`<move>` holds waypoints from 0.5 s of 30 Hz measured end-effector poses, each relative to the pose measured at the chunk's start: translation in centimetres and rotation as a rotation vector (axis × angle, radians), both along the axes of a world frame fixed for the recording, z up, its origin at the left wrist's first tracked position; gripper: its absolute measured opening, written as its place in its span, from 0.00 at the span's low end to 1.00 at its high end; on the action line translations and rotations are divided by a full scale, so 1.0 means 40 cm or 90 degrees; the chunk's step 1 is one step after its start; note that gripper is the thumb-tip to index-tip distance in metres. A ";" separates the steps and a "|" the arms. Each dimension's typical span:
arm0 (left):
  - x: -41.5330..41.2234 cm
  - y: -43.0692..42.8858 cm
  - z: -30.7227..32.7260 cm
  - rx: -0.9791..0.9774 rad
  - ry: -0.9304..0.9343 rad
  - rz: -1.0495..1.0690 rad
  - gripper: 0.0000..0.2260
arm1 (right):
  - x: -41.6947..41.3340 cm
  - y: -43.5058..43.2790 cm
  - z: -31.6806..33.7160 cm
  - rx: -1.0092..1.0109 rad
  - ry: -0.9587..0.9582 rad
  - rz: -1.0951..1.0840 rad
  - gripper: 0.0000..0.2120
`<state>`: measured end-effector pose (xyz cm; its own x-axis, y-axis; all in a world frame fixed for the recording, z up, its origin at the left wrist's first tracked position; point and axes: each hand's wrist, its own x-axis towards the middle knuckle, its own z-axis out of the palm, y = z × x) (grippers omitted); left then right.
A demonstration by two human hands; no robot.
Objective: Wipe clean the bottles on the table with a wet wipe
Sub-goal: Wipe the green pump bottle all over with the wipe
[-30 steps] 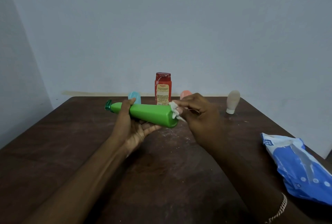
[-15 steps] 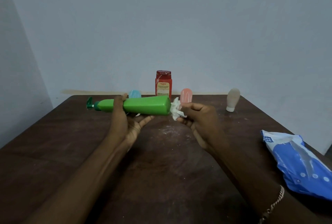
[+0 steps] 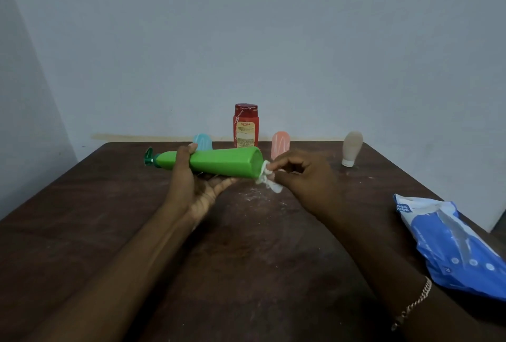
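Left hand [image 3: 191,191] gripped the green bottle [image 3: 219,162] sideways above the table [image 3: 82,232]. Right hand [image 3: 306,177] pinched a wet wipe [image 3: 269,180] against the bottle's base.

The right edge cuts the wipes pack [image 3: 449,243]. Print on the red bottle [image 3: 245,128] is too small to read. The blue bottle [image 3: 202,141] stands half hidden behind the green bottle [image 3: 224,162], the pink bottle [image 3: 281,140] behind the right grip [image 3: 306,174].
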<state>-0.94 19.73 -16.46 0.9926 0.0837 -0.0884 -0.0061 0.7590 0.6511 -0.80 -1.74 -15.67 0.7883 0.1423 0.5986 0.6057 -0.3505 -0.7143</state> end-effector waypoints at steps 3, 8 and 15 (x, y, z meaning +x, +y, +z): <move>0.000 -0.008 -0.003 0.006 0.002 -0.014 0.21 | -0.006 -0.002 0.015 0.101 -0.038 0.027 0.06; 0.003 -0.011 -0.012 0.021 0.021 -0.014 0.19 | -0.030 0.024 0.016 0.019 -0.069 0.051 0.05; -0.001 0.006 0.000 0.133 -0.036 -0.037 0.15 | 0.040 -0.016 -0.038 0.006 0.060 -0.051 0.07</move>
